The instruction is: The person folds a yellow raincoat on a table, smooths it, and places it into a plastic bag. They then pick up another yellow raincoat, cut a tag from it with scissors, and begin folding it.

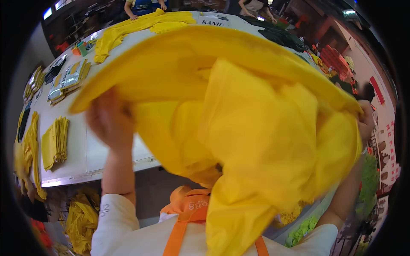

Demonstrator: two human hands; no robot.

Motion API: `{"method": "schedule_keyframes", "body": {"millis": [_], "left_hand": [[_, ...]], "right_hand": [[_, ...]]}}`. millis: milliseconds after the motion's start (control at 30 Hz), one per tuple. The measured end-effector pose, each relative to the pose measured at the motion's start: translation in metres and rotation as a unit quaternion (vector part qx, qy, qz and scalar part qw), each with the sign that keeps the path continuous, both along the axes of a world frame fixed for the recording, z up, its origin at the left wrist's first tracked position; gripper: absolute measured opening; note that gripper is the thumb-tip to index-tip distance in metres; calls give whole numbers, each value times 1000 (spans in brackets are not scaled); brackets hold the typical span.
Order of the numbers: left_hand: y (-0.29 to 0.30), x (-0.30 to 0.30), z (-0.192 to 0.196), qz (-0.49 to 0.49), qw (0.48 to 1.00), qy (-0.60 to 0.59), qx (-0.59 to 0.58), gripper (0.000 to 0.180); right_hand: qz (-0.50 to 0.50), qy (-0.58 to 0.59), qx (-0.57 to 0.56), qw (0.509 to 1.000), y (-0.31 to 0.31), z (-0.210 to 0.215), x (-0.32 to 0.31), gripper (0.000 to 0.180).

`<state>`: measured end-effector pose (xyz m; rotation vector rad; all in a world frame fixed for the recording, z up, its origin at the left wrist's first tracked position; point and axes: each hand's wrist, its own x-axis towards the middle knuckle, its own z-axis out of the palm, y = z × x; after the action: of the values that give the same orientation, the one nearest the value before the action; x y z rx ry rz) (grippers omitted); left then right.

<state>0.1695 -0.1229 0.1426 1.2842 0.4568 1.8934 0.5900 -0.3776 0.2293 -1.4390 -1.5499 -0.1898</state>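
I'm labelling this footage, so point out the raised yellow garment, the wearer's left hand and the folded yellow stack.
Yellow garment (260, 132): head view, middle of its draped fabric.
Left hand (109, 118): head view, middle of the blurred hand.
Folded yellow stack (52, 143): head view, its broad face.

Head-worn fisheye, looking down and ahead across the tabletop (79, 132)
This is the left of two side-by-side cameras: the orange apron (177, 237) shows close at the bottom, and both forearms (118, 173) reach up on either side. Yellow cloth (260, 132) stands near the lens, covering much of the middle. Beyond it the view runs to the tabletop's far side, straight edges bowing toward a dark rim.
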Motion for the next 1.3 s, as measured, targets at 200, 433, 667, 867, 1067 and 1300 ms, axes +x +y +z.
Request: {"method": "schedule_keyframes", "body": {"millis": [200,433,667,867,1067,1300], "left_hand": [[25,-45,77,251,962,-10,107,16],[148,3,40,378,865,314,98,16],[301,63,-122,373,710,577,-151,22],[360,85,-268,315,627,641,-311,21],[400,106,-334,315,602,682,-270,22],[353,218,-239,53,677,732,-42,56]], "right_hand": [[-136,-121,73,981,58,86,-7,46],[-79,-285,9,955,307,35,38,22],[-12,-313,-121,942,535,-201,104,28],[26,-235,-345,909,599,-384,92,30],[-6,-156,-317,935,590,-449,119,22],[-429,-179,-281,840,408,-432,278,47]]}}
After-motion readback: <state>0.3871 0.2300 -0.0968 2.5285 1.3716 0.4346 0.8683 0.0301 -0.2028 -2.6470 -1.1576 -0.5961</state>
